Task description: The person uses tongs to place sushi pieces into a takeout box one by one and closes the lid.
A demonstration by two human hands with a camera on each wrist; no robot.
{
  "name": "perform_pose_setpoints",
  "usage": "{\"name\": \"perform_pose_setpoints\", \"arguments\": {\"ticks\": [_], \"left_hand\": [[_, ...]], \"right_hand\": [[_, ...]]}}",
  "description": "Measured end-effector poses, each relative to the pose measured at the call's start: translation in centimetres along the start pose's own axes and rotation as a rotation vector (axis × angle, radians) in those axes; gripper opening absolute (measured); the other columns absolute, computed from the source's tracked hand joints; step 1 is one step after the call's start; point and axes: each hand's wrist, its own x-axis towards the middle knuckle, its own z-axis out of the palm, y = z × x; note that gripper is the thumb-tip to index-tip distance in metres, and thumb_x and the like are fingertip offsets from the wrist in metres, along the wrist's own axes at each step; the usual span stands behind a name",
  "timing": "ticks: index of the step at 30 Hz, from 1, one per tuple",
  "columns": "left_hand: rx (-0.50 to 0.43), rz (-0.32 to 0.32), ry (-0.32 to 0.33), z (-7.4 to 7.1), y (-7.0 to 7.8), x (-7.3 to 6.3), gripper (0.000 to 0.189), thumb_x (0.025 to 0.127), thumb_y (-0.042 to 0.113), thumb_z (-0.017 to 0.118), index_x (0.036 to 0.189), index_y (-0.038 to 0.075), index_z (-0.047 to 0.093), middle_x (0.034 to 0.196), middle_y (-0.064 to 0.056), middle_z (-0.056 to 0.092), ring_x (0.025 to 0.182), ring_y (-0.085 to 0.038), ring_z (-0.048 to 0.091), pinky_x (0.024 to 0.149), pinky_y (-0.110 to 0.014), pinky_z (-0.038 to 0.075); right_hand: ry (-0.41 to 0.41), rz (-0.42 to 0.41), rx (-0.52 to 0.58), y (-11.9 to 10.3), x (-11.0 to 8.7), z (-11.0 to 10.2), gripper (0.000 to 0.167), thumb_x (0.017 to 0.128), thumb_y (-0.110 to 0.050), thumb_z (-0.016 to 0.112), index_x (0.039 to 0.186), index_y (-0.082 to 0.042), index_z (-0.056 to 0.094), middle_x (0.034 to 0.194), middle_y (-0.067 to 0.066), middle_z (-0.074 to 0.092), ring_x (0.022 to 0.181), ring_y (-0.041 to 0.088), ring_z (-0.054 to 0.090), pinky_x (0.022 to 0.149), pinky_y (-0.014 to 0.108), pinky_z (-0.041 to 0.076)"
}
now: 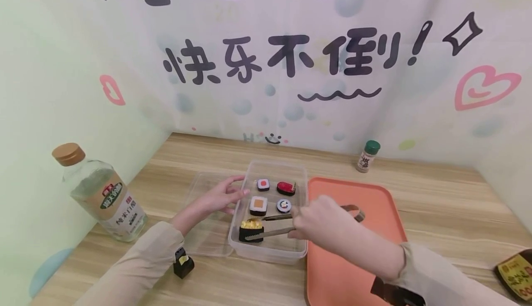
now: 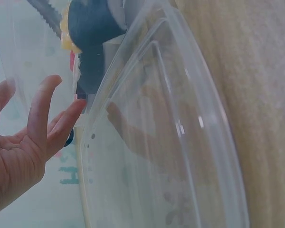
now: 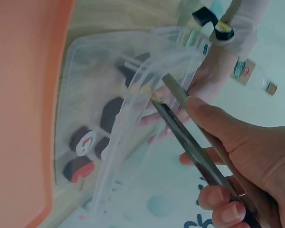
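Note:
My right hand (image 1: 317, 220) grips metal tongs (image 1: 276, 233) over a clear plastic box (image 1: 282, 253); in the right wrist view, thumb and fingers wrap the tongs (image 3: 194, 154). The tips are at a black-sided sushi piece with yellow topping (image 1: 251, 225) in the box's near left corner. Whether they squeeze it I cannot tell. My left hand (image 1: 220, 198) is at the box's left rim, its fingers loosely spread in the left wrist view (image 2: 28, 142). Also inside lie an orange-centred roll (image 1: 258, 205), a smaller red-centred roll (image 1: 263, 184), a red-topped piece (image 1: 286, 187) and a round roll (image 1: 284, 205).
A clear lid (image 1: 203, 232) lies left of the box, partly under my left hand. An orange tray (image 1: 353, 269) adjoins the box on the right. A large vinegar bottle (image 1: 108, 195) stands left, a green-capped shaker (image 1: 367, 157) at the back, a dark bottle (image 1: 517, 273) far right.

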Motion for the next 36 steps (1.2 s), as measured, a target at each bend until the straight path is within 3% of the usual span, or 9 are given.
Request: {"name": "perform_pose_setpoints", "arguments": {"ticks": [4, 7, 14, 24, 29, 34, 36], "left_hand": [[-0.017, 0.005, -0.001, 0.0, 0.3, 0.0, 0.066, 0.091, 0.026, 0.054, 0.144, 0.007, 0.019, 0.131, -0.03, 0.043, 0.105, -0.04, 0.057, 0.077, -0.04, 0.056], [-0.019, -0.003, 0.005, 0.0, 0.4, 0.0, 0.065, 0.092, 0.026, 0.054, 0.144, 0.008, 0.019, 0.132, -0.03, 0.043, 0.105, -0.039, 0.057, 0.077, -0.04, 0.056], [-0.013, 0.011, -0.003, 0.0, 0.5, 0.0, 0.065, 0.092, 0.025, 0.052, 0.144, 0.006, 0.018, 0.132, -0.032, 0.042, 0.105, -0.041, 0.057, 0.077, -0.041, 0.056], [0.002, 0.013, 0.008, 0.0, 0.5, -0.2, 0.066, 0.092, 0.027, 0.053, 0.144, 0.007, 0.018, 0.134, -0.031, 0.04, 0.106, -0.04, 0.057, 0.074, -0.038, 0.057], [-0.001, 0.009, 0.003, 0.2, 0.4, -0.2, 0.066, 0.092, 0.026, 0.052, 0.145, 0.007, 0.018, 0.134, -0.031, 0.04, 0.106, -0.038, 0.057, 0.074, -0.038, 0.057], [0.003, 0.003, -0.002, 0.3, 0.4, -0.3, 0.066, 0.093, 0.027, 0.052, 0.145, 0.005, 0.017, 0.135, -0.032, 0.038, 0.108, -0.04, 0.055, 0.075, -0.038, 0.057], [0.009, -0.007, 0.002, 0.3, 0.3, -0.3, 0.066, 0.093, 0.028, 0.052, 0.145, 0.006, 0.017, 0.136, -0.032, 0.037, 0.109, -0.04, 0.055, 0.073, -0.036, 0.057]], "right_hand": [[0.021, 0.014, -0.008, 0.1, -0.4, -0.6, 0.046, 0.073, -0.066, 0.057, 0.068, -0.02, 0.062, 0.04, -0.01, 0.03, 0.034, 0.003, 0.027, 0.03, 0.019, 0.023], [-0.011, 0.048, 0.078, 0.8, -0.5, -0.4, 0.046, 0.071, -0.066, 0.058, 0.071, -0.021, 0.065, 0.039, -0.009, 0.027, 0.034, 0.004, 0.025, 0.03, 0.019, 0.021], [-0.155, 0.066, 0.323, 1.9, -0.7, 1.2, 0.049, 0.071, -0.062, 0.061, 0.052, -0.021, 0.044, 0.047, -0.01, 0.016, 0.044, 0.005, 0.014, 0.04, 0.02, 0.005], [-0.166, 0.109, 0.319, 1.4, -0.9, 0.9, 0.055, 0.073, -0.06, 0.061, 0.049, -0.02, 0.032, 0.049, -0.009, 0.014, 0.046, 0.005, 0.011, 0.041, 0.019, 0.005], [-0.092, 0.184, 0.411, 2.8, -2.3, 2.0, 0.042, 0.074, -0.059, 0.062, 0.058, -0.021, 0.056, 0.043, -0.012, 0.025, 0.04, 0.002, 0.016, 0.039, 0.017, 0.007], [0.098, 0.272, 0.36, 4.8, -5.8, 4.4, 0.049, 0.078, -0.063, 0.053, 0.064, -0.017, 0.048, 0.045, -0.013, 0.027, 0.038, 0.001, 0.015, 0.039, 0.016, 0.008], [0.128, 0.309, 0.329, 5.6, -7.6, 5.5, 0.052, 0.082, -0.065, 0.043, 0.069, -0.015, 0.043, 0.048, -0.012, 0.03, 0.039, 0.002, 0.016, 0.039, 0.016, 0.009]]}}
